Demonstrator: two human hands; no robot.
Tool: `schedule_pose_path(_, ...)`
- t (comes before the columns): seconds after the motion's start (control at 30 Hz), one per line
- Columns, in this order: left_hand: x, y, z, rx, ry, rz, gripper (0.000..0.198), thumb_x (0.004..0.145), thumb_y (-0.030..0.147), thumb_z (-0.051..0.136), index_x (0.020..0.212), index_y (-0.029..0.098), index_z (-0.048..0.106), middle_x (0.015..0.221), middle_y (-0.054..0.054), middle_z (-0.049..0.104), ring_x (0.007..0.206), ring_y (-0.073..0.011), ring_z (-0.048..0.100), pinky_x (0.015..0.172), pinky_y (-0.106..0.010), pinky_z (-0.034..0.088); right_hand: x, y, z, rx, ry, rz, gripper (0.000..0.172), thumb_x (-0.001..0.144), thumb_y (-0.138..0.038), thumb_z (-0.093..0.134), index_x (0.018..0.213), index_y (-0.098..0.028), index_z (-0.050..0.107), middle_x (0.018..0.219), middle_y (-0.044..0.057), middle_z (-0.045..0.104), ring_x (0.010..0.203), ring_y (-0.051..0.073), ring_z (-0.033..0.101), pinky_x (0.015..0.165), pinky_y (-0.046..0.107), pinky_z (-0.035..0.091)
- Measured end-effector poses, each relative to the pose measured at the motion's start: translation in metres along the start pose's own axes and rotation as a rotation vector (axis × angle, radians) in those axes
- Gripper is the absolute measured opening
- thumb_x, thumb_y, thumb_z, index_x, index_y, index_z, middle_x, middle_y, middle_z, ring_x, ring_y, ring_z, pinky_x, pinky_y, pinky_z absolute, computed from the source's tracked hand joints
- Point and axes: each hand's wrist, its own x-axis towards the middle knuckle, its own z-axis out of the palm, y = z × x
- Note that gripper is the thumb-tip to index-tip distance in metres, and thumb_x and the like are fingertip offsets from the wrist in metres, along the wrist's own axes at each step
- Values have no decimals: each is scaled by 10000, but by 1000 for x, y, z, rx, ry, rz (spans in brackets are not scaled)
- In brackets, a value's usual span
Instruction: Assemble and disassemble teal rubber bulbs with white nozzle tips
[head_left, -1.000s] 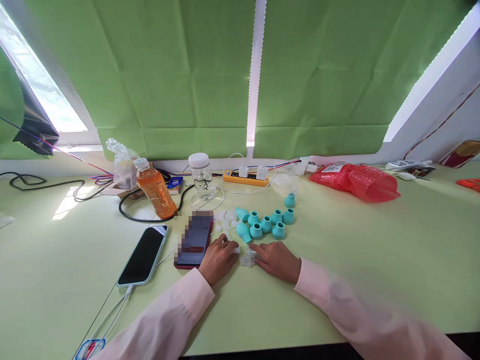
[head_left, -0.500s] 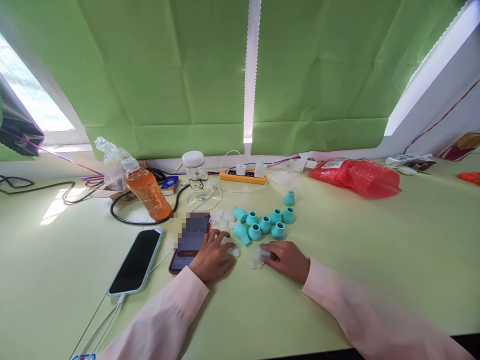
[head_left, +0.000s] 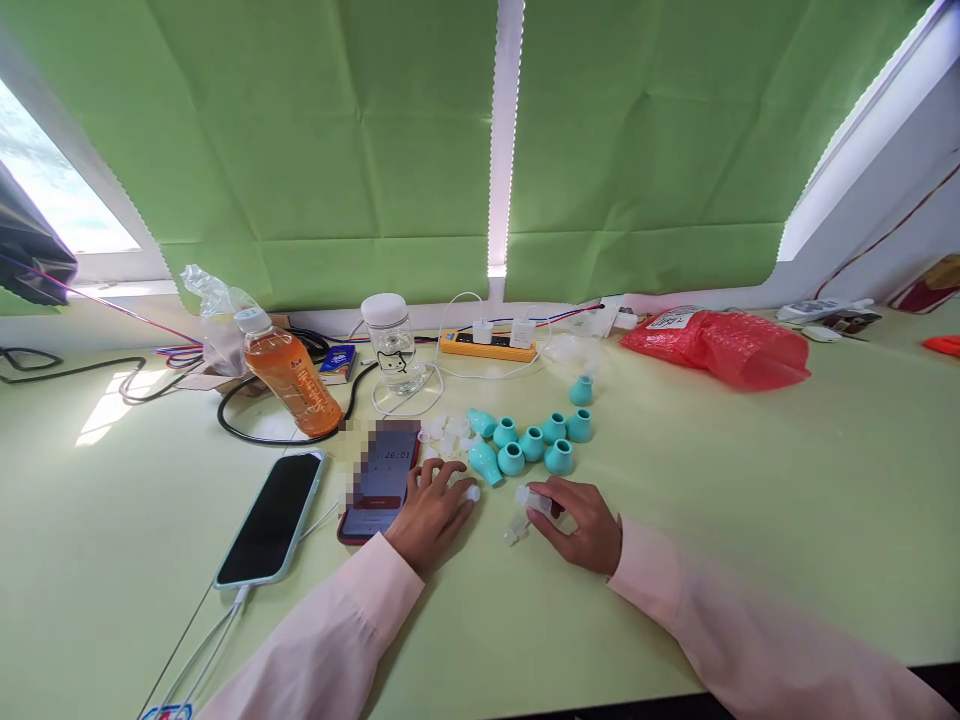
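As my right hand (head_left: 580, 522) pinches a translucent tube (head_left: 535, 499) inside the tabletop's near edge (head_left: 615, 692), left hand (head_left: 430, 508) spread, oversqueezing could eject it.

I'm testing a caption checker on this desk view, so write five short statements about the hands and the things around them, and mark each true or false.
1. The right hand holds a translucent plastic piece. True.
2. The left hand is nearer the lit phone than the right hand is. True.
3. The right hand is touching the lit phone. False: it is apart from it, off to the right.
4. A red bubble-wrap bag lies to the right of the yellow power strip. True.
5. Every turquoise piece stands upright. False: two turquoise pieces lie on their sides.
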Motion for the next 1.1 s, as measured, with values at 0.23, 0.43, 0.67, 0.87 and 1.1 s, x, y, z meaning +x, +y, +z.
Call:
schedule_pose_path(0.23, 1, 4, -7, -340, 96, 41, 285, 840, 255, 298, 1051, 190, 477, 1032, -74, 503, 922, -204, 382, 807, -365, 310, -1, -3, 1, 11, -58, 33, 180, 776, -300, 450, 849, -165, 544, 575, -3, 525, 483, 97, 471, 501, 226, 383)
schedule_pose_path(0.43, -1, 8, -14, -621, 103, 94, 275, 848, 256, 324, 1086, 189, 444, 1019, -67, 532, 914, -186, 417, 844, -357, 307, -2, -3, 1, 19, -45, 26, 167, 774, -289, 450, 836, -165, 546, 559, -10, 527, 481, 96, 477, 520, 231, 379)
schedule_pose_path(0.67, -1, 9, -15, -780, 115, 49, 281, 842, 289, 347, 1070, 173, 464, 1034, -80, 528, 941, -193, 410, 852, -366, 326, -4, -3, 1, 32, -58, 36, 172, 782, -302, 436, 826, -170, 537, 562, -10, 540, 487, 97, 487, 529, 231, 378)
schedule_pose_path(0.87, -1, 9, -14, -931, 105, 17, 279, 832, 307, 366, 1053, 164, 459, 1009, -92, 542, 948, -204, 455, 856, -379, 338, -5, -5, -1, 75, -106, 76, 199, 806, -337, 381, 831, -181, 501, 634, 7, 571, 539, 110, 515, 545, 234, 383)
schedule_pose_path(1.1, -2, 7, -9, -798, 129, -37, 258, 826, 260, 389, 1055, 158, 448, 944, -86, 558, 893, -181, 509, 794, -330, 381, -6, -13, -9, 153, -172, 73, 253, 832, -371, 309, 927, -194, 464, 795, 42, 603, 714, 146, 554, 671, 268, 401)
